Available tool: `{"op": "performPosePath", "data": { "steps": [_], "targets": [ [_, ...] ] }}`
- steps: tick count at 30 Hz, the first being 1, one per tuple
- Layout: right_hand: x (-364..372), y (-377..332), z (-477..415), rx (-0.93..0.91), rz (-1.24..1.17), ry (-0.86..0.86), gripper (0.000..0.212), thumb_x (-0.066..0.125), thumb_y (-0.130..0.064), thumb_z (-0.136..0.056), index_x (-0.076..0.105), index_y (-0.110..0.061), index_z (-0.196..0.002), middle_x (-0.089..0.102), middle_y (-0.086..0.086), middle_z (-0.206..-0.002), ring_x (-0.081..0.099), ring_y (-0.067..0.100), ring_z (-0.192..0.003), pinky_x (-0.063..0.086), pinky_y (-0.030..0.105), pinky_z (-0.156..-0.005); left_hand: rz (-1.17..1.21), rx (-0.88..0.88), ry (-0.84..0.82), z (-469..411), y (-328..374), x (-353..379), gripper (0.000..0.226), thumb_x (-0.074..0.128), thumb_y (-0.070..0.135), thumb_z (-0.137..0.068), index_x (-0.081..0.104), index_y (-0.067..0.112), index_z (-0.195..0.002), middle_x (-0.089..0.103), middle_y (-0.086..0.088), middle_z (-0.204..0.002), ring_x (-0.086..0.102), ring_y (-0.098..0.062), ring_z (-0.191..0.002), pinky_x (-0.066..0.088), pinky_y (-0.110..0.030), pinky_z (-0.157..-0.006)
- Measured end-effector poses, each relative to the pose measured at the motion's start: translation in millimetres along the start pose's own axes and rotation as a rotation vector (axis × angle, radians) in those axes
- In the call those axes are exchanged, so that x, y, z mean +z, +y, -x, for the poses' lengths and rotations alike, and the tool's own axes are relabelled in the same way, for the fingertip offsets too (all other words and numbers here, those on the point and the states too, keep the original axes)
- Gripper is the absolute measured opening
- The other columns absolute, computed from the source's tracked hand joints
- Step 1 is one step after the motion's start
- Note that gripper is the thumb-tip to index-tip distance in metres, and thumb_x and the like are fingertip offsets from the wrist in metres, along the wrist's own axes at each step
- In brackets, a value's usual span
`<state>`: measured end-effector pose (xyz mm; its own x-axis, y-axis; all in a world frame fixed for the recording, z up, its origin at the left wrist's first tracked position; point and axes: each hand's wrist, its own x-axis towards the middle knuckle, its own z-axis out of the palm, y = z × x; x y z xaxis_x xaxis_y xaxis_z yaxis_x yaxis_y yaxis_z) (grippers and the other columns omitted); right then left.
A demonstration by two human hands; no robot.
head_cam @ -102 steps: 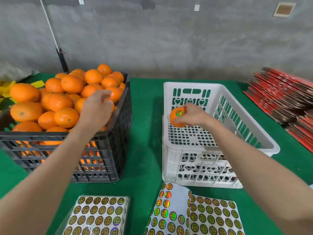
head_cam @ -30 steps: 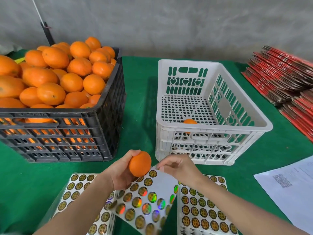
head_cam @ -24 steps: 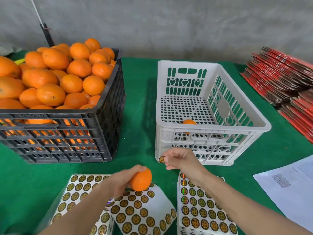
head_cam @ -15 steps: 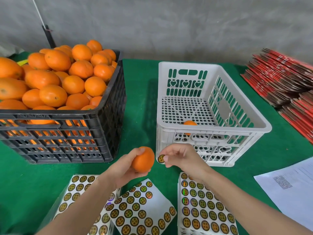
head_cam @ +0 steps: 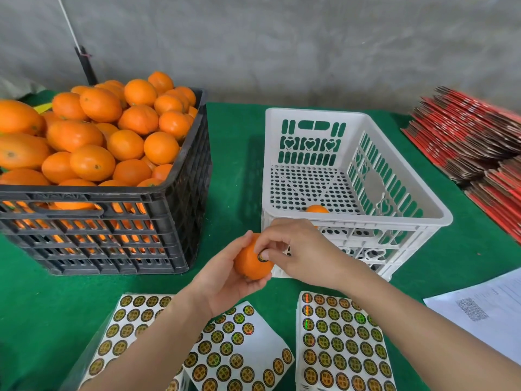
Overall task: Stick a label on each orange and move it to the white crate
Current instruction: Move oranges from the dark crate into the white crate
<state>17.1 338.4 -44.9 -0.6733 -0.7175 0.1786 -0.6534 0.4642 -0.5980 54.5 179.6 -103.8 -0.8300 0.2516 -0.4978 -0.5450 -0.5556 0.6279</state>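
The task is judged to be barely begun: only one orange [head_cam: 317, 208] is seen in the white crate [head_cam: 394, 190], lying on its perforated floor by the near wall, while the black crate [head_cam: 174, 193] is heaped above its rim with unlabelled fruit. A further orange [head_cam: 249, 263] is cupped in the curled left hand [head_cam: 225, 280], held above the green worktop [head_cam: 239, 153] just in front of the white crate. A round label [head_cam: 263, 255] is pressed onto its skin by the thumb and fingertips of the right hand [head_cam: 304, 252], which is closed around nothing else. Placing this orange in the crate is not yet done. The fruit is smooth and glossy, some oval, some round. Both crates are of rigid slotted plastic. The label sheets [head_cam: 338, 342] are glossy, set with rows of round, iridescent gold stickers. The worktop covering appears felt-like
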Motion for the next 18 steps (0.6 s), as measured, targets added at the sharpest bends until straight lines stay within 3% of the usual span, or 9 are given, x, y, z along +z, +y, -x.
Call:
{"op": "performPosePath", "data": {
  "steps": [4,8,10,14,16,18],
  "targets": [
    [-1,-1,-4,0.0,0.044,-0.004,0.012,0.063,-0.008,-0.087,0.07,-0.015,-0.094,0.06,0.002,-0.081,0.051,0.008,-0.074,0.046,0.033,-0.077,0.025,0.016,0.005,1,0,5,0.05,0.072,0.041,-0.066,0.067,0.01,-0.105,0.066,-0.014,-0.093,0.06,-0.025,-0.078,0.055,-0.029,-0.055],
    [-5,-3,-7,0.06,0.041,-0.01,0.037,0.064,-0.011,-0.086,0.056,-0.026,-0.119,0.053,-0.013,-0.069,0.049,-0.004,-0.068,0.041,0.013,-0.067,0.029,0.063,0.041,1,0,10,0.056,0.072,0.045,-0.066,0.063,0.011,-0.109,0.065,-0.015,-0.094,0.061,-0.025,-0.074,0.055,-0.028,-0.053],
    [-7,-2,-9,0.104,0.071,-0.011,0.042,0.066,-0.019,-0.085,0.051,-0.027,-0.123,0.052,-0.015,-0.069,0.048,-0.006,-0.068,0.037,0.011,-0.063,-0.017,0.104,0.049,1,0,12,0.06,0.07,0.05,-0.066,0.062,0.01,-0.111,0.066,-0.014,-0.09,0.062,-0.024,-0.07,0.054,-0.027,-0.053],
    [-12,2,-12,0.171,0.116,-0.027,0.049,0.07,-0.037,-0.079,0.051,-0.028,-0.123,0.044,-0.02,-0.09,0.042,-0.008,-0.079,0.032,0.014,-0.069,-0.103,0.17,0.064,1,1,12,0.061,0.069,0.057,-0.064,0.067,0.011,-0.105,0.066,-0.013,-0.083,0.061,-0.021,-0.065,0.054,-0.025,-0.054],
    [-15,4,-14,0.204,0.04,-0.079,0.051,0.07,-0.039,-0.08,0.052,-0.027,-0.126,0.048,-0.017,-0.105,0.047,-0.006,-0.086,0.038,0.016,-0.076,-0.144,0.198,0.08,1,3,14,0.058,0.07,0.062,-0.058,0.073,0.015,-0.092,0.066,-0.011,-0.077,0.061,-0.019,-0.061,0.054,-0.025,-0.056],
    [-19,6,-16,0.214,-0.076,-0.145,0.048,0.069,-0.037,-0.082,0.054,-0.024,-0.126,0.057,-0.009,-0.113,0.055,0.003,-0.092,0.046,0.024,-0.082,-0.208,0.234,0.083,1,5,17,0.065,0.066,0.066,-0.057,0.073,0.014,-0.096,0.065,-0.009,-0.075,0.059,-0.017,-0.058,0.053,-0.025,-0.056]
  ]
}}
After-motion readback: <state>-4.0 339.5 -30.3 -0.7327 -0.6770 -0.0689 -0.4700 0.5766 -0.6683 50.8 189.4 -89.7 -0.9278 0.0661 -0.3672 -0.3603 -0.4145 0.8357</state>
